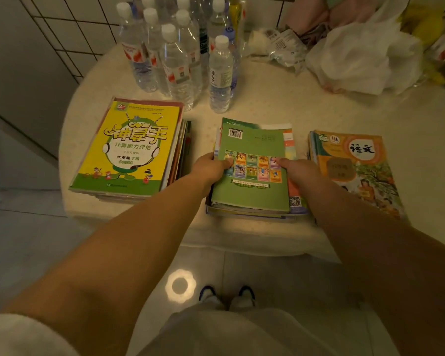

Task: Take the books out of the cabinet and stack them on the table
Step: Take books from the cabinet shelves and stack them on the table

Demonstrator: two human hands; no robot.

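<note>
Centrally, both bare forearms are stretched forward over the near edge of the round cream-coloured table [280, 98]. The left hand [211, 167] is curled around the left edge of the green-covered paperback book [252, 155], thumb laid on the cover, while the right hand [297, 169] is clasped on its right edge with fingers tucked out of sight. That book, barcode side up with a grid of small coloured pictures, is lying on top of the middle stack of books [244, 211]. A stack topped by a yellow-and-green workbook [129, 150] is seen to the left, an orange illustrated textbook [355, 168] to the right. Clear plastic water bottles [180, 52] and white plastic bags [365, 55] are crowded at the table's far side, against white tiled walls; pale floor tiles are seen below.
</note>
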